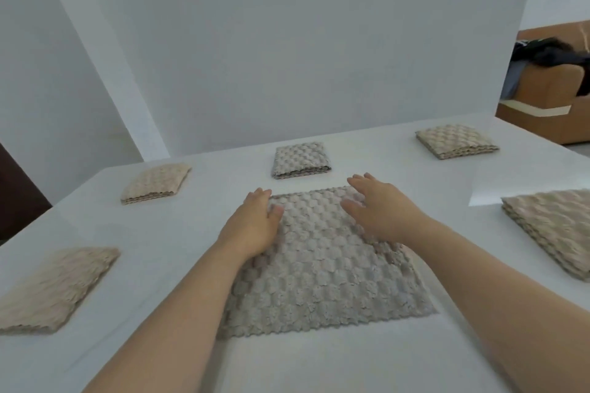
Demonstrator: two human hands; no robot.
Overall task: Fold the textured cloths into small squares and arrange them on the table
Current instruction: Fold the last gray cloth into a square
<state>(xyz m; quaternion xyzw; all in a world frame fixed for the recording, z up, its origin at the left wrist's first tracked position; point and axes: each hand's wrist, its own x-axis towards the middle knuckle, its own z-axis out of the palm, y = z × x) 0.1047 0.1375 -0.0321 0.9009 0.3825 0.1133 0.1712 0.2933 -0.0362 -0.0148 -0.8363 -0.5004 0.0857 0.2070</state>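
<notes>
1. The left hand (255, 223) lies palm-down on the far left edge of the grey cloth (322, 268). Its fingers are straight and together, reaching towards that cloth's far left corner, and the thumb rests on the fabric. It presses rather than grips.
2. The right hand (380, 210) lies palm-down on the far right part of the same cloth. Its fingers are spread and relaxed, with the tips near the far right corner. It holds nothing.
3. The grey cloth is spread flat on the white table (319, 364), directly under and between both hands. Its near edge runs across between the two forearms. It shows a bumpy, bubble-like texture.
4. Just beyond the fingertips, apart from the spread cloth, sits the middle folded cloth (301, 159), a small grey square.
5. To the left are the far-left folded cloth (156, 183) and, closer to the person, the near-left folded cloth (54, 290), both beige.
6. To the right are the far-right folded cloth (456, 140) and, at the frame's edge, a beige layered pile (555, 230).
7. Behind the table stands a plain white wall (287, 41). At the far right is an orange-brown sofa (549, 96) with dark items on it.
</notes>
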